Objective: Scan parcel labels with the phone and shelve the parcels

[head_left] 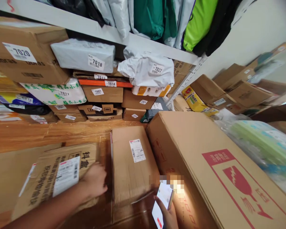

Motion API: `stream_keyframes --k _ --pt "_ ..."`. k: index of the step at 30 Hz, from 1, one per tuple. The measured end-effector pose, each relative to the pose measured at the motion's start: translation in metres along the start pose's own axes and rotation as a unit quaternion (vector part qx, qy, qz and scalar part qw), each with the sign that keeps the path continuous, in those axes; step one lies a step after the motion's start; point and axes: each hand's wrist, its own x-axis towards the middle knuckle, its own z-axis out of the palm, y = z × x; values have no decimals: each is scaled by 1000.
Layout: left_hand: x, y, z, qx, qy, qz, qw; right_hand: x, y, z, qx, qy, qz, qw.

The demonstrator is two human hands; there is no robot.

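Observation:
A brown cardboard box [45,181] with black print and a white shipping label [67,175] lies at the lower left. My left hand [94,179] is closed at its right edge, the fingers curled and partly hidden. At the lower centre my right hand [170,216] grips a smartphone [162,202] with a bright white screen. Light falls from the phone onto a large box [186,136] marked with a red broken-glass symbol. Between my hands a medium cardboard box [124,149] carries a white label [137,150] on top.
Behind, a white shelf [109,30] holds numbered parcels, including a grey one [73,57] and a white bag [143,71]. More cartons [250,95] are piled at the right, near a plastic-wrapped green pack [259,140]. Wooden floor [62,132] shows before the shelf.

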Motion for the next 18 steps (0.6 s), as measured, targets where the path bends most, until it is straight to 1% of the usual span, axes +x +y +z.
stream_keyframes --k 1,2,4,5,6,7,8,11,12,14,16,18 --pt "-6 -19 -2 32 -31 -24 999 5 0 1 -26 28 -21 999" --pt "-11 -37 -5 40 -56 -42 997 9 0 2 -51 34 -40 997" --pt "-13 -70 -16 -15 -80 -83 993 14 1 2 -95 28 -81 992" --pt "-8 -81 -23 -57 -68 -103 991 16 2 3 -110 28 -107 988" --pt "2 -89 -31 -90 -40 -121 988 17 3 2 -119 30 -135 983" --pt "15 -93 -39 -108 1 -137 985 18 4 2 -125 26 -156 979" --pt "32 -94 -46 -108 41 -147 982 19 7 2 -135 18 -167 977" --pt "92 -84 -61 -106 105 -157 976 21 17 1 -165 -20 -151 974" --pt "112 -80 -64 -107 122 -160 974 21 20 0 -167 -20 -147 975" --pt "145 -72 -67 -114 144 -154 971 19 25 -1 -164 6 -157 974" --pt "166 -65 -65 -124 159 -142 969 16 21 -2 -172 11 -167 971" --pt "171 -57 -59 -129 178 -138 966 15 7 -6 -202 -23 -163 965"
